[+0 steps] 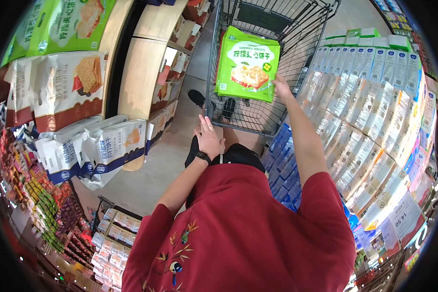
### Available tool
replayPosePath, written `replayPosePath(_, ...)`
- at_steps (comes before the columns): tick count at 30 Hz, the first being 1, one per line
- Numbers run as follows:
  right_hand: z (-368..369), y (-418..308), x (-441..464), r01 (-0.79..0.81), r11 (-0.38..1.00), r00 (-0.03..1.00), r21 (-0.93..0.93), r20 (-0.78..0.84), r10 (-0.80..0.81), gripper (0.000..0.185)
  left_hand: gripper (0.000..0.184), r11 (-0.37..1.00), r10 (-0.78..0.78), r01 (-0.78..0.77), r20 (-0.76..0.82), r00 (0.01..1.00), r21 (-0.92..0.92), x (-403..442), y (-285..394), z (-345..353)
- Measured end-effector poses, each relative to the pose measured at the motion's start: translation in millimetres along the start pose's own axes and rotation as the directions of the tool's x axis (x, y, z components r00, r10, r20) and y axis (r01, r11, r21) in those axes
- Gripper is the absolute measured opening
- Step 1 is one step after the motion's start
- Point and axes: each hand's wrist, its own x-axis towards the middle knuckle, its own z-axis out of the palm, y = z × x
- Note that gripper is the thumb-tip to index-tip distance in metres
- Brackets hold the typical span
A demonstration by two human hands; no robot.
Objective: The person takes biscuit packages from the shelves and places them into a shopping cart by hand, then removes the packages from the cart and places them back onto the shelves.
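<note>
Red shirt (253, 224), right hand (282, 89) at biscuit bag (248, 65), left hand (210, 142) near cart (264, 20)

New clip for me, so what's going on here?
A person in a red shirt stands in a shop aisle at a shopping cart. Their right hand is at the edge of a green biscuit packet that lies in or just above the cart. Their left hand is empty, its fingers spread near the cart's corner. Packaged goods line both sides.

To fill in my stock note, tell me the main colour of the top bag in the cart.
Bright green; the top bag shows in the head view.
</note>
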Motion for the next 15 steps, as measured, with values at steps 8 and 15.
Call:
replayPosePath(8, 30.9, 89.9, -44.4, 0.066, 0.958, 0.998, -0.28, 0.033, -0.059, 0.052, 0.116, 0.983, 0.051, -0.072, 0.126, 0.991, 0.17, 10.2, -6.8, -1.1)
replayPosePath(15, 85.1, 50.0, -235.8, 0.403, 0.572, 0.887, -0.714, 0.151, -0.436, 0.036, 0.111, 0.99, 0.121, -0.135, 0.259, 0.958, 0.034, 33.5, -22.1, -11.0)
